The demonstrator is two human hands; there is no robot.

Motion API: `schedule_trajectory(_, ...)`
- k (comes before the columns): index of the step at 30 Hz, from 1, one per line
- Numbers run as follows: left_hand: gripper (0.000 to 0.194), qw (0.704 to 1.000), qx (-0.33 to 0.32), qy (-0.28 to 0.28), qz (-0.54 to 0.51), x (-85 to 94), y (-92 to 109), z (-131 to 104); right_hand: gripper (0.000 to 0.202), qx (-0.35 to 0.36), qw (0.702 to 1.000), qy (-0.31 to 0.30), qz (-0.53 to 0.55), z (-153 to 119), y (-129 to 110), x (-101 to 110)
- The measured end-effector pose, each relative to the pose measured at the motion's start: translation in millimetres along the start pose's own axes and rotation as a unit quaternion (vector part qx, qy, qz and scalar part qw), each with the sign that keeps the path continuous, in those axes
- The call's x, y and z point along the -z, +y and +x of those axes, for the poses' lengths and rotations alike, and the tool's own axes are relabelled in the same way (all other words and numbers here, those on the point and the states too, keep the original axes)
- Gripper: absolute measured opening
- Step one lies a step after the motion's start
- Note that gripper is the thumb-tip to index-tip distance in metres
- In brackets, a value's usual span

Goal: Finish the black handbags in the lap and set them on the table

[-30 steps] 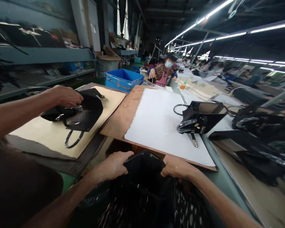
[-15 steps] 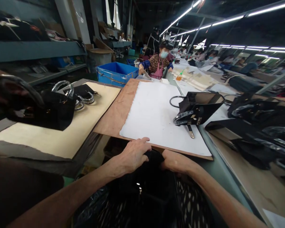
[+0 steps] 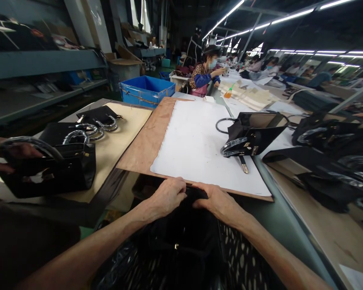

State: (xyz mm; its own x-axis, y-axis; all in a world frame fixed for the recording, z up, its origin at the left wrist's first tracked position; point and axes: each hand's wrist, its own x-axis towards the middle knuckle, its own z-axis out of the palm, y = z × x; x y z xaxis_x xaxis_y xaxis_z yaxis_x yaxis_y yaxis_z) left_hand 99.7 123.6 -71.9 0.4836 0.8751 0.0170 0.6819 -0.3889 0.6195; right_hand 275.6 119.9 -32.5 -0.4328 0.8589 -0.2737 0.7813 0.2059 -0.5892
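Note:
In my lap lies a black handbag [image 3: 184,237] with a small bright metal fitting; its dark outline blends into my patterned clothing. My left hand [image 3: 171,195] grips its far edge, fingers curled over the rim. A short way to the right, my right hand [image 3: 213,199] holds the same edge, thumb on the near side and fingers over the far side. Just beyond both hands is the front edge of a brown board [image 3: 142,141] topped by a white sheet [image 3: 193,137]. On the sheet's right side another black handbag [image 3: 257,133] lies tilted, handles wrapped in clear plastic.
At the left, another person's hand [image 3: 1,155] is at a black handbag [image 3: 57,169] on a cream-covered table [image 3: 130,117]. More black handbags [image 3: 317,177] lie on the right-hand table. A blue crate [image 3: 148,90] stands behind the board, and a masked co-worker [image 3: 204,74] sits beyond.
My right hand has shifted up onto the bag's edge, its fingers more extended. At left, the other person's handbag has come down onto the table. The far co-worker has turned and raised a hand.

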Motion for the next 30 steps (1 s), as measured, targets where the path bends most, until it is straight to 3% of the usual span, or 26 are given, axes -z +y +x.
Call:
schedule_trajectory(10,0.008,0.999,0.026,0.016,-0.031,-1.5,-4.9,1.8,0.018,0.001,0.998,0.008,-0.057,18.8,4.2,-1.3)
schedule_trajectory(17,0.006,0.998,0.054,0.016,-0.012,-0.8,-6.7,2.6,0.02,0.053,0.995,-0.007,-0.084,30.0,3.8,-0.8)
schedule_trajectory(23,0.032,1.0,0.008,0.003,-0.029,4.5,0.5,0.0,0.02,0.024,0.998,-0.021,-0.056,32.8,2.5,-0.8)
schedule_trajectory(30,0.034,0.999,0.045,-0.005,-0.028,7.1,2.7,-1.0,0.02,0.016,0.998,-0.02,-0.049,31.0,5.6,-2.7)
